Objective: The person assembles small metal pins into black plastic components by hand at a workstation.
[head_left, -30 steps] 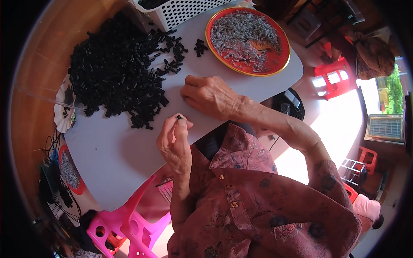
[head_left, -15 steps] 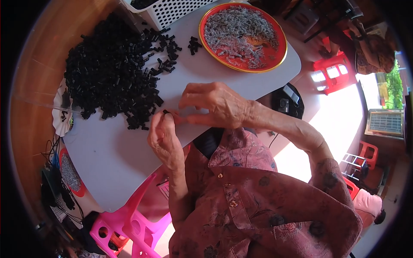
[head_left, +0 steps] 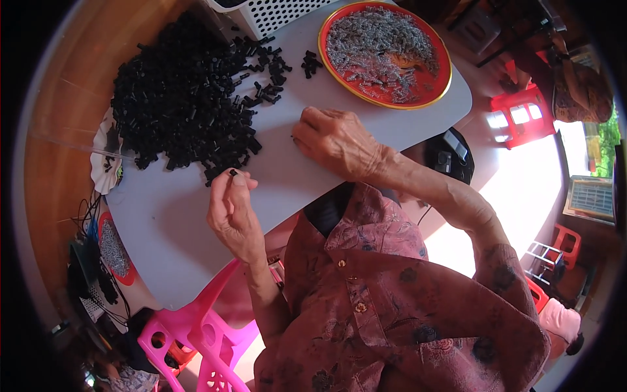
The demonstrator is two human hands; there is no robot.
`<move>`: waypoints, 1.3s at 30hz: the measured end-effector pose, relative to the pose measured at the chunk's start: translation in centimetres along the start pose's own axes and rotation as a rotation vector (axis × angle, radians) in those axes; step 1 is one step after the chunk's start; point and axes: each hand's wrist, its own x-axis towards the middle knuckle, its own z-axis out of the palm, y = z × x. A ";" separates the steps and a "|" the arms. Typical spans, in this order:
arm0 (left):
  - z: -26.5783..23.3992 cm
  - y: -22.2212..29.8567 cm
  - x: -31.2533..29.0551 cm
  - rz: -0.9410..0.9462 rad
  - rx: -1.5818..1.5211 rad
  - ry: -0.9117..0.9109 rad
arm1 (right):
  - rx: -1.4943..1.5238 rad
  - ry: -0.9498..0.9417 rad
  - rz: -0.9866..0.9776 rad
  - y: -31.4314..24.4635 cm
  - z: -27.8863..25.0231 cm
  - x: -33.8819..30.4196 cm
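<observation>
My left hand (head_left: 235, 215) is closed in a pinch at the near edge of the black pile, with a small black cylindrical part (head_left: 233, 172) between thumb and fingers. Over the table to its right, my right hand (head_left: 341, 142) has its fingers curled inward. A tiny dark spot shows at its fingertips, too small to name. A large heap of short black cylindrical parts (head_left: 183, 98) covers the table's far left. Small metal springs (head_left: 379, 49) lie in a red round tray (head_left: 441, 81) with a gold rim, beyond my right hand.
The pale table (head_left: 189, 248) extends under both hands. At the far side stands a white perforated basket (head_left: 274, 16); a few black parts (head_left: 311, 64) sit apart from the heap. A pink plastic chair (head_left: 209, 333) is at the near left. Another person (head_left: 581, 88) is at the far right.
My hands have moved apart, the left one leftward toward the heap with the black part. My right hand's fingers, spread earlier, are now curled. The whole view has shifted slightly.
</observation>
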 end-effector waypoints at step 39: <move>0.5 0.0 7.0 0.651 0.811 -0.538 | 0.185 0.062 0.065 0.6 -0.1 0.0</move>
